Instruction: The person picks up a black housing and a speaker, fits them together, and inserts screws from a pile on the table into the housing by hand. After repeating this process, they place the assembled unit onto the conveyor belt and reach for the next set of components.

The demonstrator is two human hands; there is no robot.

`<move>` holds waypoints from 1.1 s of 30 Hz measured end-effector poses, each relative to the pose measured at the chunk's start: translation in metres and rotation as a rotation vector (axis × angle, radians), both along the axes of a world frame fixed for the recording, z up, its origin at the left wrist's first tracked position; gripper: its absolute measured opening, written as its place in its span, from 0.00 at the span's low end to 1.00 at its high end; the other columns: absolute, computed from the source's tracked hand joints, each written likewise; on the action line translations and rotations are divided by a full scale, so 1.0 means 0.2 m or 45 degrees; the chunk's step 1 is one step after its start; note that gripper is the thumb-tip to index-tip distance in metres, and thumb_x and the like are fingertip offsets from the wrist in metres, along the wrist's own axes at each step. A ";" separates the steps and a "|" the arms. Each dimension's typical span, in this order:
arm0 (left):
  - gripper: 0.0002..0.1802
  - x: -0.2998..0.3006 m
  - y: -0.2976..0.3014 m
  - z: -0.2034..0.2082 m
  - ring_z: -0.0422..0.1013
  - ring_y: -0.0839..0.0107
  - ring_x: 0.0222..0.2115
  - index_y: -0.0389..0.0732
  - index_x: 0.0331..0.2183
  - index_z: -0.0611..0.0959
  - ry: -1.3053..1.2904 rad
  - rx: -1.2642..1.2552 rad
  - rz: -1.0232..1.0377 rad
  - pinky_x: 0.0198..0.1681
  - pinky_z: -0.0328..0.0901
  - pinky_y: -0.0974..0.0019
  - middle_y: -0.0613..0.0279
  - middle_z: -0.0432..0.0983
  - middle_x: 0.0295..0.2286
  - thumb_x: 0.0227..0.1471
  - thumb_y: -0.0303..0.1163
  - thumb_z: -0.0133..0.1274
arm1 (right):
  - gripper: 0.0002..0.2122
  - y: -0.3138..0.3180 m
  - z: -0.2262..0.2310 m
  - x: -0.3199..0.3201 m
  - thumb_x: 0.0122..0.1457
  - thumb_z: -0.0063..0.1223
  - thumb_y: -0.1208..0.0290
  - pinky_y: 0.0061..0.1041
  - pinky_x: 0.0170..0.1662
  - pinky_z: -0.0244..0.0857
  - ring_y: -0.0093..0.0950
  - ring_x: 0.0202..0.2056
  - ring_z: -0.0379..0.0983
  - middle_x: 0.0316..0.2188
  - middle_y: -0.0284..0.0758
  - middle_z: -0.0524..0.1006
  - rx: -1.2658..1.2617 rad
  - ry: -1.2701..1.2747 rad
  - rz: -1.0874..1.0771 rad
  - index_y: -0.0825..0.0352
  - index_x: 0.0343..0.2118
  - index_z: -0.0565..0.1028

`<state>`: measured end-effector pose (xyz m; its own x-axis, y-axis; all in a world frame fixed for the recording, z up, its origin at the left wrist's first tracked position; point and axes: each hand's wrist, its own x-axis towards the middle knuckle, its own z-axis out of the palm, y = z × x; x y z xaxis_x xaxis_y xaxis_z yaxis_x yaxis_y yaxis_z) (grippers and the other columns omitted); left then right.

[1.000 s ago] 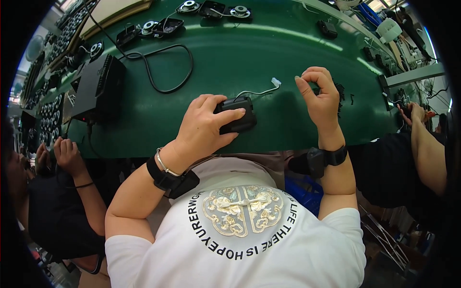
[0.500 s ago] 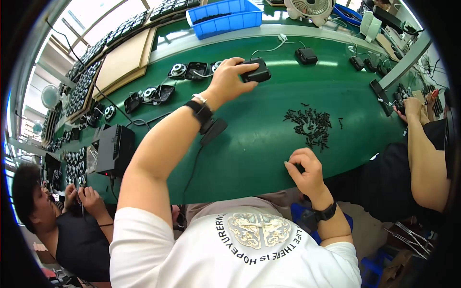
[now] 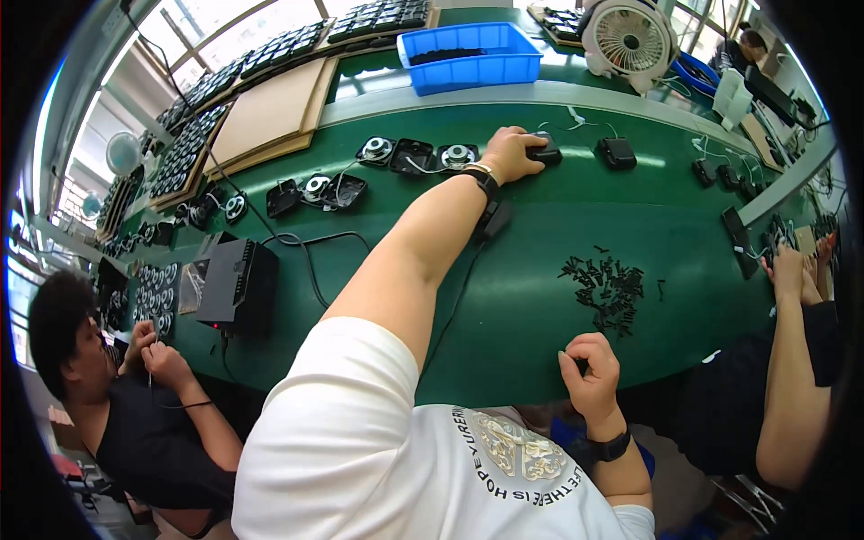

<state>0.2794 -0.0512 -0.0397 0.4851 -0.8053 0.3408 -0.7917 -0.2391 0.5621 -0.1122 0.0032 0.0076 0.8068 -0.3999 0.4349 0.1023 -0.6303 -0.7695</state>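
Reaching far across the green table (image 3: 504,297), my left hand (image 3: 513,155) grips a small black speaker case (image 3: 546,148) from its left side. The case is at the far part of the table, with a similar closed black case (image 3: 616,153) a short way to its right. To the left of my hand lie opened black case halves (image 3: 412,156) and round silver-rimmed speakers (image 3: 457,156) joined by white wires. Above the near edge, my right hand (image 3: 594,373) is curled closed; whatever its fingers hold is hidden. Just beyond it lies a pile of black screws (image 3: 607,292).
A blue bin (image 3: 477,67) and a white fan (image 3: 630,40) stand at the back. At left are a black box with a cable (image 3: 229,283) and cardboard sheets (image 3: 270,112). Co-workers sit on both sides, their hands (image 3: 157,351) busy. A black device (image 3: 493,220) lies under my left forearm.
My left hand has carried the black case farther away and set it down, or nearly so, beside the other closed case. My right hand stays curled near the screws. The view has shifted.
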 end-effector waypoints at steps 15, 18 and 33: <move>0.17 -0.16 -0.04 0.29 0.59 0.55 0.56 0.57 0.44 0.85 -0.320 0.410 0.177 0.62 0.45 0.44 0.56 0.69 0.51 0.54 0.41 0.48 | 0.05 -0.03 0.07 0.04 0.51 0.60 0.83 0.22 0.32 0.64 0.26 0.29 0.70 0.29 0.36 0.74 0.056 0.134 0.026 0.69 0.27 0.73; 0.17 -0.16 0.01 0.35 0.60 0.56 0.55 0.56 0.44 0.85 -0.340 0.448 0.157 0.62 0.46 0.47 0.57 0.71 0.49 0.52 0.38 0.49 | 0.05 -0.09 0.24 0.17 0.52 0.57 0.84 0.20 0.34 0.62 0.24 0.30 0.68 0.31 0.35 0.72 -0.081 0.080 0.184 0.70 0.29 0.73; 0.15 0.07 1.58 0.22 0.65 0.60 0.52 0.50 0.38 0.83 -0.346 0.537 0.669 0.56 0.59 0.57 0.60 0.76 0.43 0.44 0.29 0.56 | 0.29 0.02 0.16 1.96 0.48 0.63 0.65 0.36 0.56 0.64 0.42 0.52 0.69 0.50 0.43 0.72 -0.837 0.343 0.656 0.64 0.55 0.68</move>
<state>0.2929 0.2639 0.0040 0.7864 -0.5785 0.2166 -0.6112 -0.7794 0.1378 0.2797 0.0063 0.0386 0.9266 0.3069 0.2175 0.3633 -0.8800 -0.3060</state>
